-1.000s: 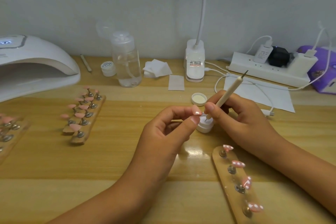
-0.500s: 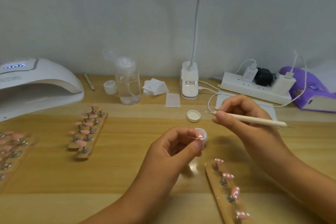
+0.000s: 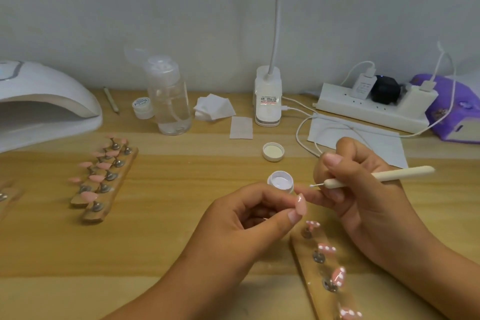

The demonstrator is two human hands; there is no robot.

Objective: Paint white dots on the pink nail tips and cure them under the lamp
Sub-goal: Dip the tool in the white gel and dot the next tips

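My left hand point(image 3: 249, 218) pinches a single pink nail tip point(image 3: 300, 204) between thumb and forefinger, near the middle of the desk. My right hand point(image 3: 363, 189) grips a cream dotting pen point(image 3: 376, 176), its metal point carrying white paint just right of the open white paint pot point(image 3: 281, 181). The pen point hovers a little above the held tip. Below my hands lies a wooden holder strip point(image 3: 309, 262) with pink tips bearing white dots point(image 3: 326, 248). The white curing lamp point(image 3: 44, 101) stands at the far left.
Two wooden holder strips with plain pink tips point(image 3: 104, 176) lie left of centre. The pot's lid point(image 3: 273, 151), a clear pump bottle point(image 3: 170, 101), a small jar point(image 3: 142, 108), wipes point(image 3: 214, 108), a desk lamp base point(image 3: 268, 101), a power strip point(image 3: 371, 108) and cables line the back.
My right hand lifted the pen out of the pot, swung it level and brought its tip down toward the nail tip. My left hand drew the nail tip nearer, uncovering the pot.
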